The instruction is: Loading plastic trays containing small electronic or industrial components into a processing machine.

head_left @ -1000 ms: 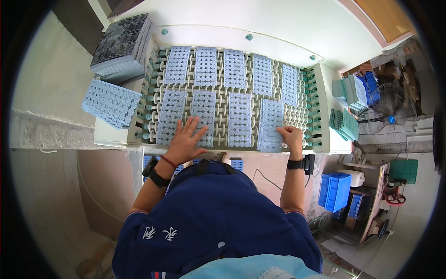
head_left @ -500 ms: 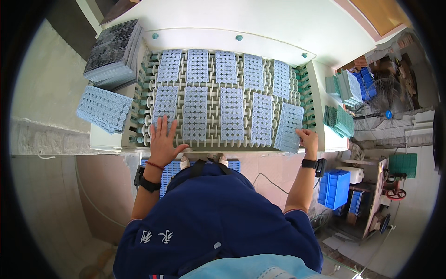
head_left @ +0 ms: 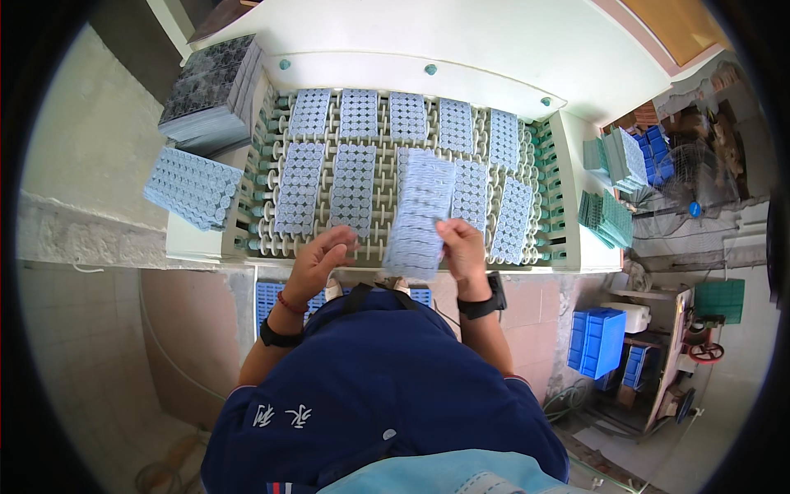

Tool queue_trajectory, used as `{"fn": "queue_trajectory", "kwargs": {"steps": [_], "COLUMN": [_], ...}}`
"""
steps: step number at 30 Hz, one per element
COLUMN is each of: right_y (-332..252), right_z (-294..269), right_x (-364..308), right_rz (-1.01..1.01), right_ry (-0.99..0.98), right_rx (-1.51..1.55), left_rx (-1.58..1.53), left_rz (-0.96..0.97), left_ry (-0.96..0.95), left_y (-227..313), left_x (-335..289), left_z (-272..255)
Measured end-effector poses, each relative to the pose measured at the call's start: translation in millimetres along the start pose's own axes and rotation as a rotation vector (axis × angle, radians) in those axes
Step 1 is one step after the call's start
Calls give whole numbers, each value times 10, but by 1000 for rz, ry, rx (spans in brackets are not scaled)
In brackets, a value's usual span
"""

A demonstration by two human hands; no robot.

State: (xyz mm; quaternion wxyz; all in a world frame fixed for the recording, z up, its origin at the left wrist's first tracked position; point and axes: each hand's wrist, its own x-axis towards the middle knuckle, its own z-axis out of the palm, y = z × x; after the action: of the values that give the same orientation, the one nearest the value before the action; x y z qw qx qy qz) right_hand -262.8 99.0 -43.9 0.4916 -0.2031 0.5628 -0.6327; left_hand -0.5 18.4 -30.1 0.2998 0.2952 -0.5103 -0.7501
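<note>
My right hand pinches the right edge of a small stack of light-blue circuit board panels, thin sheets with rows of joined discs. The stack is tilted and blurred, held over the front of a roller conveyor, and hides most of a panel beneath it. My left hand hovers at the conveyor's front edge, fingers loosely bent and apart, with nothing visible in it. Nearest to it lies a single panel. Other single panels lie on the rollers in two rows, among them one at the right front.
Left of the rollers stand a tall stack of dark-patterned boards and a pile of light-blue panels. Green-edged stacks sit on the right ledge. Blue crates and a fan are farther right. A white machine cover rises behind.
My right hand has carried the stack leftward from the right front corner to the middle, and a panel lies on the rollers there. My left hand has come off the left front panel toward me.
</note>
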Motion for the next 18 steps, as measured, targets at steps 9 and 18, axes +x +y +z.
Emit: {"fn": "queue_trajectory", "kwargs": {"steps": [9, 18], "right_y": [291, 341], "right_z": [730, 825], "right_x": [-128, -123], "right_rz": [82, 91], "right_ry": [-188, -278], "right_rx": [-62, -30], "left_rx": [-303, -323], "left_rz": [-138, -114], "left_ry": [-7, 90], "left_y": [-99, -137], "left_x": [-103, -173], "left_z": [45, -14]}}
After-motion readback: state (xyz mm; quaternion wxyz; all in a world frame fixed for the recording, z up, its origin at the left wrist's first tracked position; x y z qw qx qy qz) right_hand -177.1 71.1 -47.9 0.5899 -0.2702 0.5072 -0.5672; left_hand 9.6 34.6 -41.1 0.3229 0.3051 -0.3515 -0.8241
